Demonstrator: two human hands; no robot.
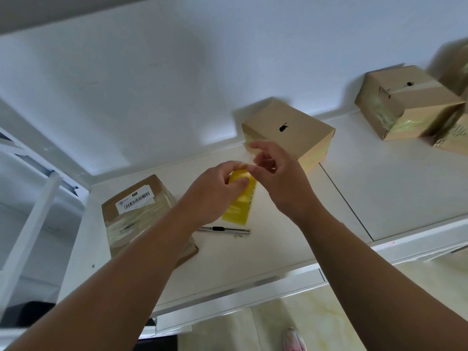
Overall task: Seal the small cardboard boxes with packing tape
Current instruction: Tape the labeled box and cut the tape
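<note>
Left hand: the left hand was closed around a roll of yellow packing tape, held on edge above the white table.
Right hand: the right hand had thumb and forefinger pinched at the top of the roll, apparently on the tape's free end; the other fingers were spread. Whether the end was actually lifted could not be told.
Box in work: a small cardboard box stood just behind the hands, flaps down, with a black mark on its top and tape visible on its near side.
Other boxes: a labelled box lay at the left, wrapped in tape; a further taped box stood well apart at the right, by others cut off by the frame edge.
Tool: a utility knife lay on the table below the roll.
Progress: judged well along; several boxes bore tape, and a strip remained to be drawn and applied.
</note>
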